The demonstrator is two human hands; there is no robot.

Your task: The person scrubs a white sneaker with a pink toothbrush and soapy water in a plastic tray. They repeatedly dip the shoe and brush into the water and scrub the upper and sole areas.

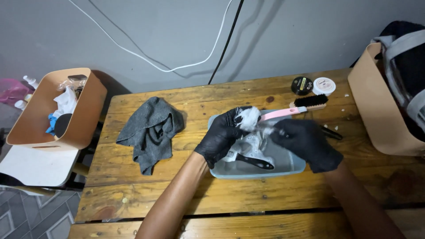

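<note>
Together, gloved left hand (221,135) and right hand (307,144) clutching soapy shoe (250,132), above basin (287,168)

One view only: we look steeply down from head height onto the bench (177,194), close in, facing the grey wall (177,31) beyond its far edge.

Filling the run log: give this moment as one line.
left hand: holds foamy white item | right hand: scrubs it, tool blurred | below: blue tub
</note>
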